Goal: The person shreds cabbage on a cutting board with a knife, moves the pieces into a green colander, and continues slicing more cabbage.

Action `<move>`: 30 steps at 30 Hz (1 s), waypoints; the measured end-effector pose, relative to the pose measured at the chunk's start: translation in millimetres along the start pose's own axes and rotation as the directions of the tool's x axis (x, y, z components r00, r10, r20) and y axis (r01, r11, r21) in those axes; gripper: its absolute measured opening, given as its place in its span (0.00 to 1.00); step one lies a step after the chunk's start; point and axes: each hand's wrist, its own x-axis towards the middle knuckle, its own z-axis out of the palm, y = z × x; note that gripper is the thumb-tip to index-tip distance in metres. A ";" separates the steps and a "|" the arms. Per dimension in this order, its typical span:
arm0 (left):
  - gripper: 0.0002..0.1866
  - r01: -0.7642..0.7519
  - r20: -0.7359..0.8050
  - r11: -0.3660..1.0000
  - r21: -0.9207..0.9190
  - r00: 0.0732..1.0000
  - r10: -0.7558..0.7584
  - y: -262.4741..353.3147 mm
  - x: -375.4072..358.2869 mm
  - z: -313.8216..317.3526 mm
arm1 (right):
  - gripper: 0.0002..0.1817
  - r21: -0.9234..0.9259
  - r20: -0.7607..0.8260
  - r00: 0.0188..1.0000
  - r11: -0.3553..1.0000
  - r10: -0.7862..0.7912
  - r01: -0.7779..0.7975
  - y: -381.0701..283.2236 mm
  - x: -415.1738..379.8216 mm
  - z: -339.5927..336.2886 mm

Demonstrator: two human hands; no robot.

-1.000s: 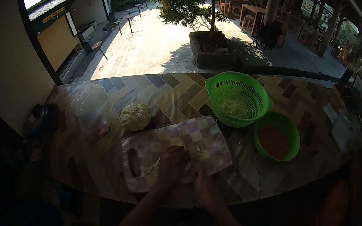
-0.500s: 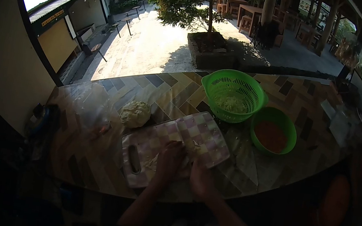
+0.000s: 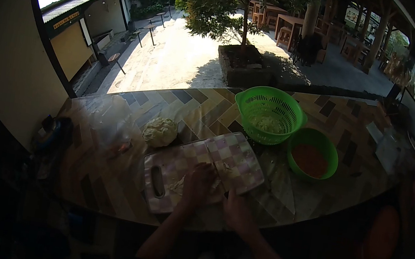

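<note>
A checkered cutting board [image 3: 182, 155] lies tilted on the table before me. My left hand [image 3: 200, 179] is on it, fingers curled down over a pale piece of cabbage that it mostly hides. Close by on the right, my right hand [image 3: 236, 210] is closed around the handle of a knife [image 3: 221, 177], whose thin, dim blade points away over the board. Pale shreds [image 3: 176, 185] lie left of my left hand, with a few bits [image 3: 228, 167] farther right. Behind the board's left half sits a pale, round cabbage [image 3: 160, 132].
A green colander [image 3: 244, 114] with pale shreds stands behind the board. Touching or nearly touching it is a green bowl [image 3: 335, 162] with orange contents. A clear plastic bag [image 3: 109, 120] lies at left on the tiled table [image 3: 110, 168]. Clear packaging [image 3: 389, 148] is at far right.
The whole view has shifted slightly. My right hand has drawn a little apart from my left, and the knife blade now shows between them. The left hand stays over the board.
</note>
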 end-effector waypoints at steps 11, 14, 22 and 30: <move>0.12 0.015 0.002 1.000 -0.017 1.000 -0.015 -5.9 -1.3 2.5 | 0.18 -0.016 0.049 0.998 1.000 0.026 -0.025 6.9 11.0 11.6; 0.13 0.021 -0.017 0.999 -0.024 1.000 -0.022 -1.4 0.5 -1.8 | 0.18 -0.167 -0.052 0.996 0.984 -0.070 0.061 -2.3 15.0 20.8; 0.12 -0.045 -0.024 0.997 -0.064 0.999 0.044 -7.6 0.4 -2.5 | 0.13 -0.153 -0.083 0.996 0.988 -0.022 0.009 4.0 13.8 8.8; 0.10 0.075 -0.051 0.988 -0.132 0.995 -0.083 2.8 2.7 -5.8 | 0.22 0.195 -0.021 0.998 0.979 -0.063 0.066 15.4 2.4 -2.2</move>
